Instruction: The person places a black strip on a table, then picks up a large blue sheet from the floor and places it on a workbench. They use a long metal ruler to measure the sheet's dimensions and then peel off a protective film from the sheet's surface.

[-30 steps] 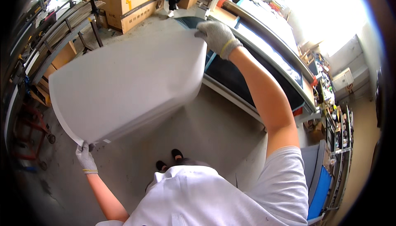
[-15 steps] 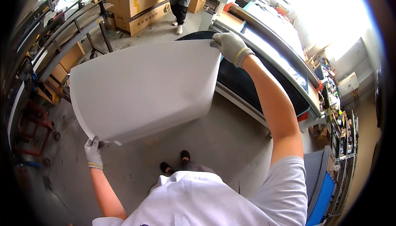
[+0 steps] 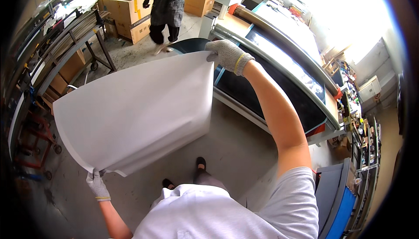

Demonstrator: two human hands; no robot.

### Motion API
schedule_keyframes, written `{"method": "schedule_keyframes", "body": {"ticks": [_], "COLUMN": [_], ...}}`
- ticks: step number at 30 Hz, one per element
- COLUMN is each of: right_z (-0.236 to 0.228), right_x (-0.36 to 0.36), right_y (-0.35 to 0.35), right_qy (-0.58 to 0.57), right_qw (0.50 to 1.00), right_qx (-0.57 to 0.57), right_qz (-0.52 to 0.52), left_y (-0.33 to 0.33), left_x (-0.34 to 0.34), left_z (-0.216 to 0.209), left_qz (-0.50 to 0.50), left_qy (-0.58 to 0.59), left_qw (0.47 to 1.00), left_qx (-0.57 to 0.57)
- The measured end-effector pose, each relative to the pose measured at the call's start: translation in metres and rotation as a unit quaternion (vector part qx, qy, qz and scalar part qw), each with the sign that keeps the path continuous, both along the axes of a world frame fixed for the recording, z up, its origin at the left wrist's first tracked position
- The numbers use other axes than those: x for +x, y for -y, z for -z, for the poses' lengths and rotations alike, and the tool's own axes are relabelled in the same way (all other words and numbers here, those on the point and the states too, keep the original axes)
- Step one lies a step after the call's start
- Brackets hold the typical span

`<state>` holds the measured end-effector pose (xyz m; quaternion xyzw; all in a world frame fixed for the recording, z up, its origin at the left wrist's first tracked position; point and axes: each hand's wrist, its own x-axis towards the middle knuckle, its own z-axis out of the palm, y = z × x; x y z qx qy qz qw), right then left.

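A large white sheet (image 3: 135, 108) hangs before me, bowed and sagging between my two hands. My left hand (image 3: 97, 185), in a grey knit glove, pinches its near left corner. At the far right corner, my right hand (image 3: 229, 56), gloved the same way, grips the edge with the fingers closed. Past the right hand stands a long flat machine with a roller (image 3: 279, 75) and a black sheet (image 3: 270, 101) on its bed. The sheet's underside is mostly hidden.
A person in a dark apron (image 3: 168, 10) stands beyond the sheet, near large cardboard boxes (image 3: 124, 14). Racks of flat stock (image 3: 74, 40) line the left, with a red wheeled frame (image 3: 39, 140) below. Cluttered shelves (image 3: 364, 138) and a grey and blue cabinet (image 3: 336, 195) are at the right.
The white sheet has shifted left and toward me, still in both hands. The person in the apron has come nearer. My feet have moved.
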<state>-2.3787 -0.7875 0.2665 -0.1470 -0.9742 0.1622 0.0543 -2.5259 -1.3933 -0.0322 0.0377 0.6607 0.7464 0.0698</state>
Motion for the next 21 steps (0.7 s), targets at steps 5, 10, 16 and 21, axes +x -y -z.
{"method": "schedule_keyframes", "body": {"ticks": [5, 10, 16, 21], "right_z": [-0.003, -0.017, -0.003, -0.004], "right_x": [0.002, -0.02, -0.082, -0.157], "right_y": [-0.06, -0.109, -0.154, -0.173], "right_qy": [-0.07, -0.066, -0.128, -0.119], "right_qw": [0.995, 0.994, 0.979, 0.973], "right_qx": [0.036, 0.006, 0.038, 0.083], "right_qz": [-0.055, -0.083, -0.151, -0.178], "left_y": [-0.049, -0.099, -0.123, -0.146], "left_x": [0.027, 0.055, 0.076, 0.074], "left_z": [-0.032, -0.082, -0.109, -0.1], "left_qz": [-0.086, -0.184, -0.261, -0.293], "left_qy": [-0.046, -0.109, -0.125, -0.101], "left_qw": [0.993, 0.972, 0.948, 0.947], "left_qx": [-0.06, -0.1, -0.132, -0.089]}}
